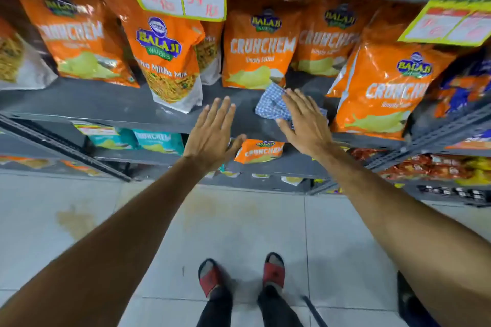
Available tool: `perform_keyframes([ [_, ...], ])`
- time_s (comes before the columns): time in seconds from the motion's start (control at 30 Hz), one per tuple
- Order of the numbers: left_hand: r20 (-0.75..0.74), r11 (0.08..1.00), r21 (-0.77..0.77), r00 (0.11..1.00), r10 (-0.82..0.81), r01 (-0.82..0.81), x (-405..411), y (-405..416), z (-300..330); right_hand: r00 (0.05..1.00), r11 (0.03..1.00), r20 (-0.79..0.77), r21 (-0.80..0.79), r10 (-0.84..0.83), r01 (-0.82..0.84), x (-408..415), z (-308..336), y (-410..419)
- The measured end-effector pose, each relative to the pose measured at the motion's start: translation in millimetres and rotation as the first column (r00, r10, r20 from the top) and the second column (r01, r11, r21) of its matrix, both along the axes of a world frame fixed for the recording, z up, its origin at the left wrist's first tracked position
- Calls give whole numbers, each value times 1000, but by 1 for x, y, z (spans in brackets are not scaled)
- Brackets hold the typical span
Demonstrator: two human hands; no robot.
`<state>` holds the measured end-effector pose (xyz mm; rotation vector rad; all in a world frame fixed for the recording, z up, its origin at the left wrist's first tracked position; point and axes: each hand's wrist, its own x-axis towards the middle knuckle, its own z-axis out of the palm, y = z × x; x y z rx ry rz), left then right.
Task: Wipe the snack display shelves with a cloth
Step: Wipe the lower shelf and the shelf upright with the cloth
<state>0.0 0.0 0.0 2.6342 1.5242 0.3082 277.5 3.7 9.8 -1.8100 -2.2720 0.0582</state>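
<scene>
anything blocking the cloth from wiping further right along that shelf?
Yes. The right hand presses the checked cloth flat on the grey shelf, and an orange Crunchem bag stands right beside it on the right. To the left, bare shelf runs to the Mitha Mix bag. The left hand hovers open, touching nothing.

Blue-and-white checked cloth, crumpled, lying on the dark grey shelf between orange snack bags; shelf surface dusty.
</scene>
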Motion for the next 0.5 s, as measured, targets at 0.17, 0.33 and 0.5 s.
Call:
perform_keyframes([
  [0.17,-74,997,-69,997,18,-24,-8,29,-15,994,999,106,-30,-24,27,-19,-23,-14],
  [0.33,-99,997,-74,994,-41,34,-31,32,-37,991,997,117,48,-62,56,-39,-17,-9],
  [0.5,-96,997,-60,993,-63,57,-33,32,-43,993,998,102,-21,-52,54,-54,-34,10],
])
